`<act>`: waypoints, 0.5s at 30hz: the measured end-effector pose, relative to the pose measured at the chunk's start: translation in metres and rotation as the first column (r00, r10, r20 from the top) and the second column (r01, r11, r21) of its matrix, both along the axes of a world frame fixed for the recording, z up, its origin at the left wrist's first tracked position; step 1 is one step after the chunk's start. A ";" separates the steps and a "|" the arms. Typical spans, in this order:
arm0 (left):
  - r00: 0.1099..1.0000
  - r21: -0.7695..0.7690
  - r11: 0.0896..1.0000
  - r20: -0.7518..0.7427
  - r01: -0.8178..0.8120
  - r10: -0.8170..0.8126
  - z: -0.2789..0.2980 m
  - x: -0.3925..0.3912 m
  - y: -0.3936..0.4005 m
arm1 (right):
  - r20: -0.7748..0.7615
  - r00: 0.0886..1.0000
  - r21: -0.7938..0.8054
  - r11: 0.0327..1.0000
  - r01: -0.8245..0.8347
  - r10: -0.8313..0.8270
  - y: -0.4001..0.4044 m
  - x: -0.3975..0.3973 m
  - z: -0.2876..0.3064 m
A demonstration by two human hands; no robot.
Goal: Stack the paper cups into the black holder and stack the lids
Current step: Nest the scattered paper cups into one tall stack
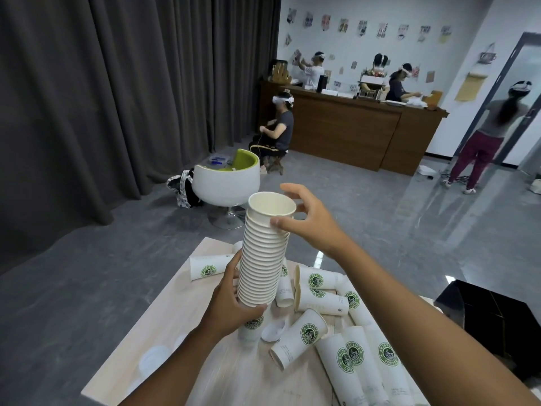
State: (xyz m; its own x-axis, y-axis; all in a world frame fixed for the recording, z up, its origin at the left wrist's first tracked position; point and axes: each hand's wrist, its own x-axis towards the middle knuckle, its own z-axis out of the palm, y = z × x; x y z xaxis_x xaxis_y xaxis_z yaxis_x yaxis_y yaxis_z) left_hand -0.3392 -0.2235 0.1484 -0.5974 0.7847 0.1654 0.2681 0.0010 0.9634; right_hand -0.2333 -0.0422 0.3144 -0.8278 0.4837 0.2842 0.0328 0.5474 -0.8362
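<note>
- Cup stack (pixel 262 259): one tall nested column; left hand (pixel 231 300) grips its base, right hand (pixel 307 221) pinches the top rim.
- Loose cups (pixel 298 338): roughly ten lying on the table (pixel 152 326).
- Black holder (pixel 491 315): contents hidden.

A tall stack of nested paper cups (pixel 265 253) is held upright above a pale wooden table (pixel 164 326). The left hand (pixel 231 300) grips its base; the right hand (pixel 307 218) pinches the top cup's rim. Loose cups (pixel 298 338) lie scattered on the table, a black holder (pixel 483 315) at right.
</note>
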 end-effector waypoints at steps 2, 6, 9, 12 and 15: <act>1.000 0.006 1.000 0.024 -0.013 0.013 -0.003 0.001 -0.002 | 0.007 1.000 -0.001 1.000 -0.007 0.007 -0.003 -0.001 -0.003; 0.999 -0.019 1.000 0.029 -0.019 0.020 -0.012 -0.003 -0.010 | 0.055 0.998 0.035 0.999 -0.035 0.033 -0.013 -0.007 -0.017; 0.999 -0.038 0.999 0.036 -0.026 0.028 -0.017 -0.008 -0.016 | 0.041 0.998 -0.010 0.999 -0.042 0.042 -0.019 -0.006 -0.028; 0.999 -0.059 0.997 0.031 -0.040 0.042 -0.022 -0.009 -0.021 | -0.023 0.999 -0.105 0.994 -0.035 0.033 -0.020 0.005 -0.035; 0.997 -0.075 0.996 0.057 -0.049 0.053 -0.030 -0.005 -0.029 | -0.086 0.995 -0.223 0.974 0.032 -0.053 -0.015 0.028 -0.059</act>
